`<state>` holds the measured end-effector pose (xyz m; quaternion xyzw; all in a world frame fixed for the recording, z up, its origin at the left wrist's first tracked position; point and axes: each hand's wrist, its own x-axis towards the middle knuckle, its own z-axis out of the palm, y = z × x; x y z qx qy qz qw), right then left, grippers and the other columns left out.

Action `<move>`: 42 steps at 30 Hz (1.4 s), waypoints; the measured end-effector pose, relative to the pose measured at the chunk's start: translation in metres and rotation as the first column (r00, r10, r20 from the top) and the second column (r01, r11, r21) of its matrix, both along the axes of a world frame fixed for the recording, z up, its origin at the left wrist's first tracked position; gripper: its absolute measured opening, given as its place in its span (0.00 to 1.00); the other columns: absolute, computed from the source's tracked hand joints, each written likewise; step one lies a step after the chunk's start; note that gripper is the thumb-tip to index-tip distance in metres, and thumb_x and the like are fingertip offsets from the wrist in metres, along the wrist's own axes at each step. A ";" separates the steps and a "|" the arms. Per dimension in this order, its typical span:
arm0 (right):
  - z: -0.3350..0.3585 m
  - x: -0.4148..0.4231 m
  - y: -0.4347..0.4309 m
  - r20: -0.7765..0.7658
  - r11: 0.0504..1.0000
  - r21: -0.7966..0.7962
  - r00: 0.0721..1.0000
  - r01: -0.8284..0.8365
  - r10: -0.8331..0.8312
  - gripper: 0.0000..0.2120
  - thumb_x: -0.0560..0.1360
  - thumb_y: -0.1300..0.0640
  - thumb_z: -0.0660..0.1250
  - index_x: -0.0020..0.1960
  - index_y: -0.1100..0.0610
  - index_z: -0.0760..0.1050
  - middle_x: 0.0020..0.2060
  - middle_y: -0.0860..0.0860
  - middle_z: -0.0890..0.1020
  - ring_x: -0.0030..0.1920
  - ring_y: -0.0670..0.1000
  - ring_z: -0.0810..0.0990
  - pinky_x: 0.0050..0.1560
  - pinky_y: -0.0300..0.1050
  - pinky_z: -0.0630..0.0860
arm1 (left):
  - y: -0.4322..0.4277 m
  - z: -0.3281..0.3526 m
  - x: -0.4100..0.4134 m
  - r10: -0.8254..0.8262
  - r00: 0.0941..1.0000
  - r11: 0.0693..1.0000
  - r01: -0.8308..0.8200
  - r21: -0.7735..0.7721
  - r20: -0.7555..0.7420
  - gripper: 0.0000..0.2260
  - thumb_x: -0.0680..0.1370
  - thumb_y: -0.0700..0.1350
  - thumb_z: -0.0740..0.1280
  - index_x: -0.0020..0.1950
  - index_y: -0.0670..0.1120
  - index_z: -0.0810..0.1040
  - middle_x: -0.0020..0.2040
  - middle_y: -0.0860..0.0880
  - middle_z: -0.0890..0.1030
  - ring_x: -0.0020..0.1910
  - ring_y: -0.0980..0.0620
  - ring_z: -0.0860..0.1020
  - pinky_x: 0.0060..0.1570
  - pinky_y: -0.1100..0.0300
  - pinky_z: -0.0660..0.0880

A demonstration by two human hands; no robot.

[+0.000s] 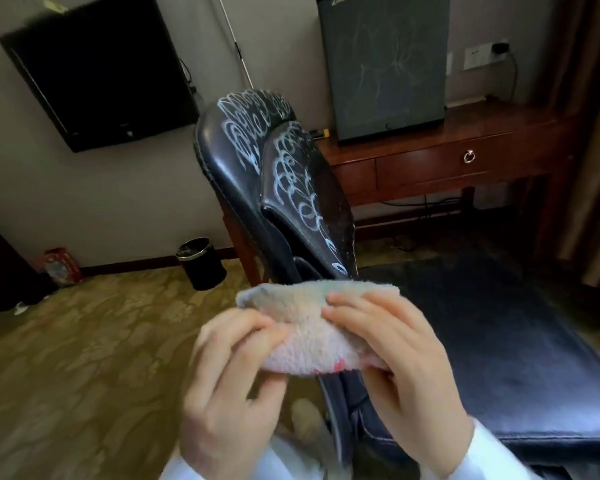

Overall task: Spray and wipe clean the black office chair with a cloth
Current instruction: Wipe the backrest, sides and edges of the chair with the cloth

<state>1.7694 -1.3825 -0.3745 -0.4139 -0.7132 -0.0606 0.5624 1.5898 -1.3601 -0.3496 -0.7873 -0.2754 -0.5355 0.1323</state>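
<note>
1. On the far left wall hangs a dark flat screen (97, 71), tilted in this view. Below it a red box (62, 266) stands on the patterned carpet against the skirting.
2. A black waste bin (201, 263) sits on the carpet near the wall, just left of the chair.
3. The left hand (229, 372) is raised in front of the person. Its fingers are curled and pinch the lower left edge of the cloth (312, 327).
4. The black office chair (229, 157) stands in the middle of the room, directly behind the hands, with its backrest leaning. Pale looping scribbles (293, 168) cover the top and the inner face of the backrest.
5. The cloth is a pale, fluffy, folded pad with a small red mark at its lower edge. It is held in the air between both hands, in front of the lower backrest and clear of it.
6. The right hand (395, 358) grasps the cloth's right side, fingers bent over its front. A white sleeve (492, 455) covers the wrist.
7. The chair's seat (516, 341) stretches to the right of the hands.
8. Behind it a wooden desk (430, 164) with a ring-pull drawer carries a dark cabinet (385, 64).
</note>
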 end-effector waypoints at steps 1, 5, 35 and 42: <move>0.028 0.000 0.005 0.001 0.998 0.043 0.999 -0.037 0.037 0.20 0.72 0.63 0.58 0.61 0.55 0.78 0.61 0.47 0.78 0.63 0.51 0.74 0.62 0.49 0.71 | 0.002 0.028 0.000 0.024 1.000 0.997 -0.023 0.071 -0.019 0.11 0.70 0.31 0.70 0.49 0.41 0.82 0.51 0.47 0.77 0.51 0.47 0.78 0.56 0.55 0.75; 0.121 -0.001 0.035 0.026 0.984 0.173 0.999 -0.034 0.030 0.26 0.65 0.72 0.61 0.61 0.59 0.78 0.58 0.50 0.80 0.59 0.54 0.75 0.61 0.49 0.71 | 0.023 0.118 -0.005 0.152 0.988 0.954 -0.147 0.260 0.001 0.10 0.71 0.29 0.68 0.51 0.35 0.81 0.50 0.39 0.77 0.53 0.52 0.74 0.59 0.63 0.70; -0.130 0.004 0.014 0.081 0.912 -0.403 0.996 0.076 -0.047 0.33 0.58 0.70 0.63 0.56 0.42 0.76 0.58 0.32 0.74 0.61 0.36 0.70 0.60 0.35 0.70 | 0.020 -0.146 0.002 0.025 1.000 0.871 -0.027 -0.491 -0.011 0.23 0.61 0.29 0.73 0.45 0.54 0.76 0.52 0.58 0.76 0.48 0.61 0.75 0.48 0.73 0.70; -0.177 0.001 0.009 -0.023 0.827 -0.557 0.994 0.073 -0.103 0.30 0.61 0.70 0.65 0.53 0.41 0.76 0.55 0.35 0.74 0.58 0.40 0.73 0.58 0.26 0.67 | 0.016 -0.195 0.009 0.061 0.998 0.837 -0.055 -0.544 -0.006 0.18 0.63 0.33 0.68 0.44 0.55 0.76 0.50 0.57 0.76 0.45 0.57 0.74 0.45 0.74 0.68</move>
